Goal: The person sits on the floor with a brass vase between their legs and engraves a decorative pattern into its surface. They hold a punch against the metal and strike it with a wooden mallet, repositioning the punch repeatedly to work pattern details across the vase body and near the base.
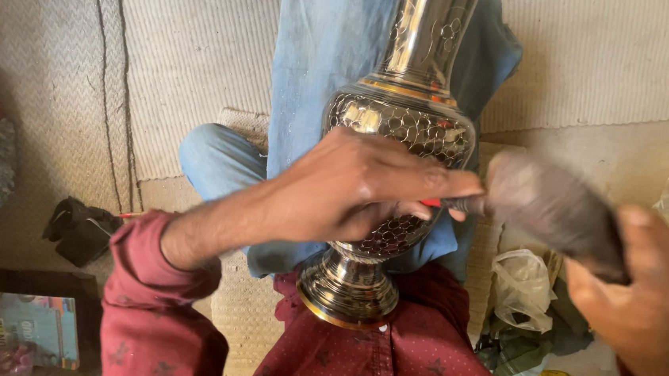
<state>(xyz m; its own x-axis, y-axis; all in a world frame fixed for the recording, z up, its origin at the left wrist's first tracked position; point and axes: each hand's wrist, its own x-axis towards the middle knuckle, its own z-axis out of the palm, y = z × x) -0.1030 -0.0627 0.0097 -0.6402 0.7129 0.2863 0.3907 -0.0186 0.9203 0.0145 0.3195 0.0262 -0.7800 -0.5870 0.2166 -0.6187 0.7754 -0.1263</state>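
Fingers of the left hand (350,189) pinch a thin red-handled tool (431,203) against the heavy, slippery metal vase (403,122) (best gripped at its neck, 12 o'clock), while the right hand (646,276) at 3 o'clock closes around a dark mallet (552,205).

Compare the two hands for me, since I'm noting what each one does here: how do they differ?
The left hand lies on the engraved metal vase, pinching a thin red-tipped tool; the right hand is off the vase, gripping a dark mallet-like block. The left hand looks sharp, while the right hand and its block are blurred. Both are bare, with dark red sleeves.

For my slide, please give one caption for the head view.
Left hand holds a tool against a metal vase on the lap; right hand swings a mallet.
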